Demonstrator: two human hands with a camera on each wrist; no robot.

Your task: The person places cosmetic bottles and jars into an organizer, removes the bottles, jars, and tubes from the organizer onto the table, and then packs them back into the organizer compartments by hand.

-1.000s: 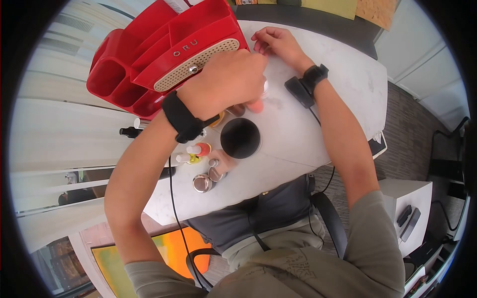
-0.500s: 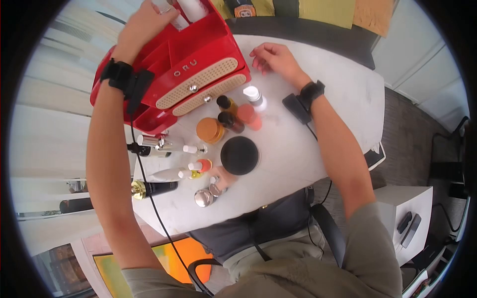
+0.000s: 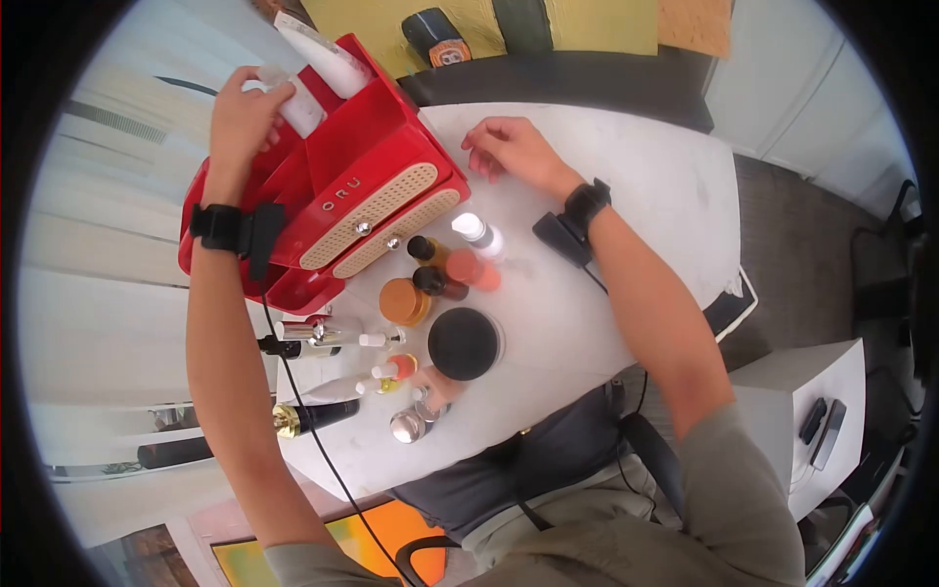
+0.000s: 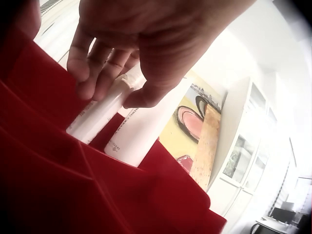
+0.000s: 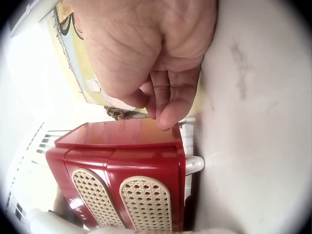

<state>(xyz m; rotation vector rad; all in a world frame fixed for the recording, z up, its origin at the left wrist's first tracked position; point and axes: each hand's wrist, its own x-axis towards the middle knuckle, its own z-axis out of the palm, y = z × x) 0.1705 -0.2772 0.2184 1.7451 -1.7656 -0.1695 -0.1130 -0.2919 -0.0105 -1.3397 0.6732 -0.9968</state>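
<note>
My left hand reaches over the back compartments of a red organizer. Thumb and fingers pinch the top of a slim white bottle, whose lower end sits inside a compartment. Beside that bottle a larger white tube stands tilted in the organizer. My right hand hovers low by the organizer's right side, its fingers loosely curled around nothing. In the right wrist view its fingertips overlap the organizer's red side wall.
On the white table stand a black-lidded jar, an orange-lidded jar, a white pump bottle and several small bottles. A black bottle with a gold cap lies at the left edge. A cable hangs from the left wrist.
My left hand has gone from in front of the drawers up to the organizer's back compartments, and it now pinches the slim white bottle there. The right hand stays much the same.
</note>
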